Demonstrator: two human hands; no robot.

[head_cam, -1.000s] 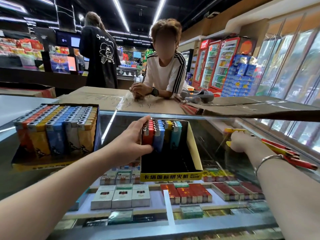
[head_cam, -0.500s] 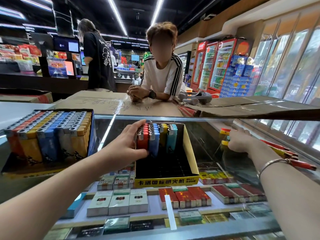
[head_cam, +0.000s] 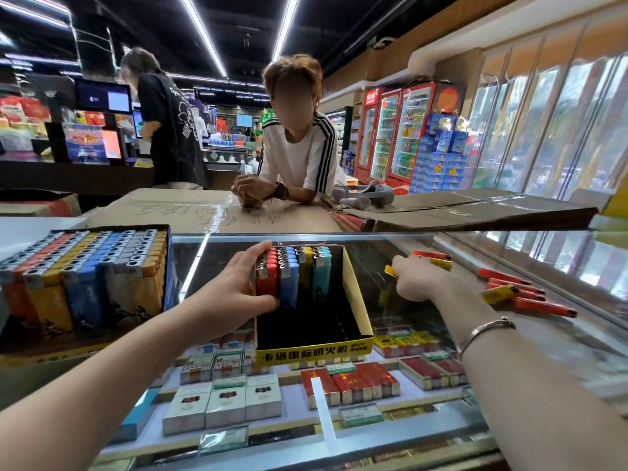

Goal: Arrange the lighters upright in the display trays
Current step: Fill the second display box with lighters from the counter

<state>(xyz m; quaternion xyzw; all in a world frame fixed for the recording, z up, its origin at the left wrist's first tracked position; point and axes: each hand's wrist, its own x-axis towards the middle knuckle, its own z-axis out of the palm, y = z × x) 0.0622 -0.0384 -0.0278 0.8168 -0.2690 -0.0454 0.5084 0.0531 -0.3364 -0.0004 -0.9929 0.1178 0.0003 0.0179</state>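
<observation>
A yellow display tray (head_cam: 355, 294) with a black inside stands on the glass counter. At its far end several lighters (head_cam: 294, 273) stand upright in red, blue, yellow and light blue rows. My left hand (head_cam: 234, 294) grips the tray's left side and the red lighters, thumb across the front of the row. My right hand (head_cam: 416, 278) lies to the tray's right with its fingers curled round a yellow lighter (head_cam: 390, 270). Loose red and yellow lighters (head_cam: 520, 295) lie flat on the glass further right. A full tray of upright lighters (head_cam: 85, 277) stands at the left.
The glass counter (head_cam: 424, 338) shows cigarette packs on shelves beneath. Flattened cardboard (head_cam: 210, 212) covers the far side, where a person in a white shirt leans. Another person stands behind at the left. Drink fridges line the right wall.
My right hand has slid left toward the tray along the glass and now has a yellow lighter in its fingers. My left hand keeps its hold on the tray and red lighters.
</observation>
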